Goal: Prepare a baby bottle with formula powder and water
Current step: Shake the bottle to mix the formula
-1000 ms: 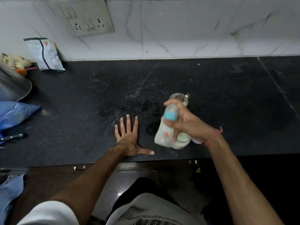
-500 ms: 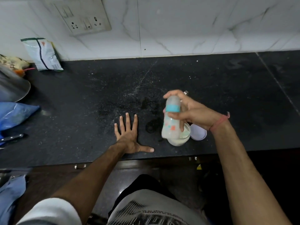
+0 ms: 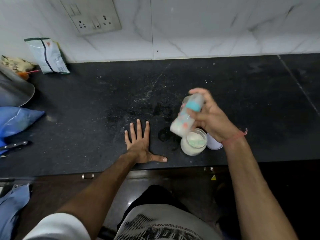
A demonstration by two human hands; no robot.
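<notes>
1. We see the right hand (image 3: 213,118) curl its fingers round a tilted, milky baby bottle with a blue collar (image 3: 186,116), above the open white powder jar (image 3: 194,143) at four o'clock.
2. The left hand (image 3: 140,144) lies flat, fingers spread, on the black stone counter (image 3: 86,104).

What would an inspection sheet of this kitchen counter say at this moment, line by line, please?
Surface: black stone counter, with white specks and a dark wet patch near the jar.
Job's things: baby bottle with blue ring, capped, tilted, white liquid inside; open jar of white powder; its lid lies beside it.
Clutter: foil packet against the wall; blue bag; knife; steel vessel.
Hands: right hand grips the bottle above the jar; left hand rests flat on the counter, fingers spread.
Cables: nothing seen.
Surroundings: white marble wall with a socket panel; drawer handle below the edge.
</notes>
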